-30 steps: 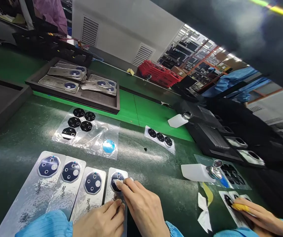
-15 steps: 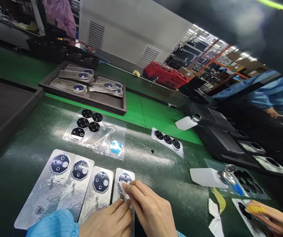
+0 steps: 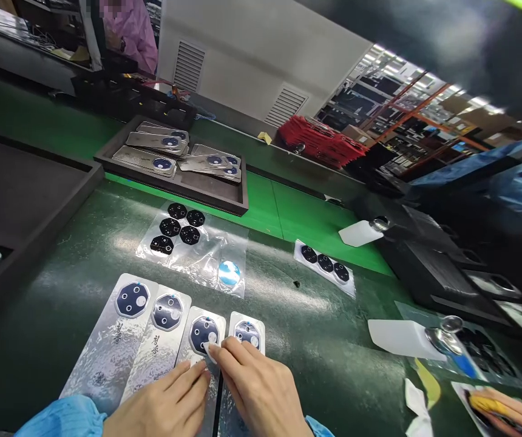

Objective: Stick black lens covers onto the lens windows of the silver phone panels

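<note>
Four silver phone back covers lie side by side on the green table, each with a dark blue octagonal camera plate near its top. My right hand (image 3: 261,385) pinches a small white wipe (image 3: 209,352), its tip against the lower edge of the octagon on the third cover (image 3: 197,361). The rightmost cover (image 3: 233,400) is partly hidden under that hand. Fingers laid flat, my left hand (image 3: 165,394) rests on the lower part of the third cover. Left of it are the second cover (image 3: 156,346) and the leftmost cover (image 3: 110,340).
Beyond the covers lies a clear plastic sheet (image 3: 201,255) with black octagonal stickers. A dark tray (image 3: 215,194) holds more covers. To the right stand white dispenser bottles (image 3: 397,338), a strip of black stickers (image 3: 325,264) and a co-worker's hand (image 3: 516,409) holding something yellow.
My right hand has moved with the wipe from the rightmost cover to the third one. My left hand has shifted left. The view has turned slightly left.
</note>
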Demonstrator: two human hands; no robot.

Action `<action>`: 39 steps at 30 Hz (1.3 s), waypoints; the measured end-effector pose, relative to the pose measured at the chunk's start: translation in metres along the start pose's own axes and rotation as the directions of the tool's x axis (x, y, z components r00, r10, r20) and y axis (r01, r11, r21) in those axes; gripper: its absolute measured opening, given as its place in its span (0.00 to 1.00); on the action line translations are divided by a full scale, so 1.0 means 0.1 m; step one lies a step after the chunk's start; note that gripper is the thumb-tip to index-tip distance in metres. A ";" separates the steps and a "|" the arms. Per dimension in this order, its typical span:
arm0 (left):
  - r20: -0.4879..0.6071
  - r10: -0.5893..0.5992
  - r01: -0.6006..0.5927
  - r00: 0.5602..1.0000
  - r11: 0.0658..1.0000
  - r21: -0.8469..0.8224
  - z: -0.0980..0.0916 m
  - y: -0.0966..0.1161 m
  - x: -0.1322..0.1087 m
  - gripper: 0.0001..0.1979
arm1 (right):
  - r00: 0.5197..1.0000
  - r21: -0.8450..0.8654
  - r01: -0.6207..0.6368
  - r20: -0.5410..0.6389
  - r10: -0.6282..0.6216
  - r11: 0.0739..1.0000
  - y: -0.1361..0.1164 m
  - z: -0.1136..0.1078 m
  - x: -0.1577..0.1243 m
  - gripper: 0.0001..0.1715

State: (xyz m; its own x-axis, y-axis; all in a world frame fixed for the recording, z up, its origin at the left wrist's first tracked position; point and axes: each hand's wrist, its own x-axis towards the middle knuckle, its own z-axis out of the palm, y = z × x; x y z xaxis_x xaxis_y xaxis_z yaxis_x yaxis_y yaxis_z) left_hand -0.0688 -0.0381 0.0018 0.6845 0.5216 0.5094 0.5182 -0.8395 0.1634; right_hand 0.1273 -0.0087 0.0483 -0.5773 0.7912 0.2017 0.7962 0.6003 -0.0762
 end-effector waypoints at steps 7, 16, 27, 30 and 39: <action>0.057 0.006 -0.006 0.998 1.000 -0.008 0.01 0.01 -0.03 0.11 | 0.999 -0.041 0.034 -0.006 -0.035 0.999 -0.03 0.00 0.01 0.25; 0.045 -0.024 0.026 0.999 0.999 -0.047 0.01 0.01 -0.03 0.11 | 1.000 -0.030 0.010 -0.015 -0.010 0.999 -0.04 0.00 0.00 0.28; 0.035 -0.036 0.038 0.999 0.998 -0.052 0.06 0.02 -0.05 0.10 | 0.999 -0.026 -0.002 -0.033 0.001 1.000 -0.05 0.02 0.00 0.28; 0.031 -0.042 0.044 0.999 0.998 -0.048 0.07 0.03 -0.05 0.10 | 1.000 -0.004 -0.018 -0.022 0.018 1.000 -0.04 0.02 -0.01 0.28; 0.006 -0.039 0.040 0.999 0.998 -0.046 0.04 0.01 -0.02 0.10 | 0.999 0.019 -0.035 -0.015 0.036 0.999 -0.05 0.04 -0.03 0.28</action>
State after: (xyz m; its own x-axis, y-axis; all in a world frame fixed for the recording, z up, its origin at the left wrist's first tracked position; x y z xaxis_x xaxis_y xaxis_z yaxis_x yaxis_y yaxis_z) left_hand -0.0671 -0.0394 -0.0025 0.6666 0.5551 0.4975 0.5207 -0.8243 0.2221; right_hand 0.1241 -0.0141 0.0441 -0.5458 0.8103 0.2132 0.8124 0.5741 -0.1021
